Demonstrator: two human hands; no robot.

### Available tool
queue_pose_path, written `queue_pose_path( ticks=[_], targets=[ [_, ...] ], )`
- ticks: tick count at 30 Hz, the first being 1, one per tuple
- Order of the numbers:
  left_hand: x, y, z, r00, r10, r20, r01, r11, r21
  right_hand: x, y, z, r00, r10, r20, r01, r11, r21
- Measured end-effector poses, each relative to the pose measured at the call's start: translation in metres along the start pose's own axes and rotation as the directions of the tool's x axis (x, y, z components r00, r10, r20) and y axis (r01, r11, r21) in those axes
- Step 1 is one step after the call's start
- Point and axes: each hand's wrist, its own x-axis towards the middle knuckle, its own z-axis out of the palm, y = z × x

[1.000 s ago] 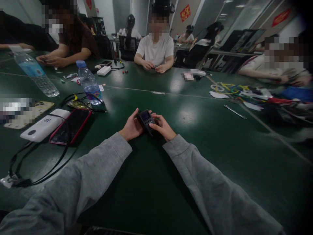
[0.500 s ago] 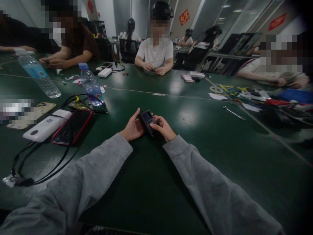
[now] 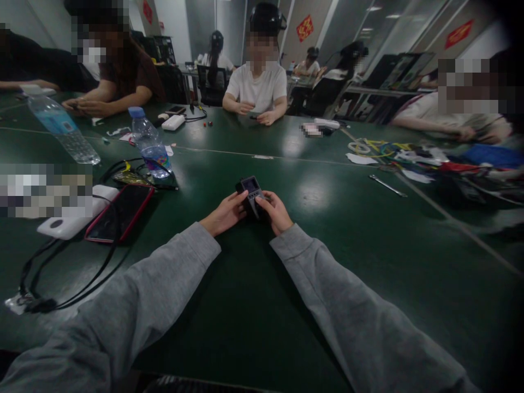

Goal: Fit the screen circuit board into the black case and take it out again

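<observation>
Between my two hands is a small dark handheld device [image 3: 252,197] with a little screen at its top and a row of buttons below. My left hand [image 3: 226,213] grips its left side, the thumb lying on the front near the screen's lower corner. My right hand [image 3: 277,212] holds the right side, with the thumb on the lower front by the buttons. The device is tilted, its screen facing up toward me, just over the green table [image 3: 245,305]. The fingers behind it are mostly hidden.
To the left are a red-edged phone [image 3: 120,213], a white power bank [image 3: 61,221], black cables [image 3: 77,297] and two water bottles [image 3: 150,144]. On the right lie a wrench [image 3: 388,185] and a heap of cables [image 3: 446,164]. Several people sit around the table, one person [image 3: 257,90] directly opposite.
My left thumb has come down from standing upright onto the device's front. The device has turned slightly and shifted a little up and to the right.
</observation>
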Motion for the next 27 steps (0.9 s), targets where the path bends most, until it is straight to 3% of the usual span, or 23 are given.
queue_pose_path(
  ticks=[4, 23, 27],
  targets=[
    [-0.0010, -0.0009, 0.0026, 0.998, 0.051, -0.027, -0.051, 0.999, 0.020, -0.0003, -0.0004, 0.0003, 1.000, 0.011, 0.007, -0.011, 0.999, 0.033],
    [-0.0040, 0.0017, 0.0061, 1.000, 0.008, -0.024, -0.007, 1.000, 0.027, 0.0024, -0.0004, -0.0066, 0.997, 0.010, 0.081, -0.010, 1.000, 0.005],
    [-0.0025, 0.0044, 0.0042, 0.998, -0.067, -0.016, 0.066, 0.997, -0.044, 0.0032, 0.0003, -0.0079, 0.997, 0.020, 0.074, -0.020, 1.000, -0.001]
  ],
)
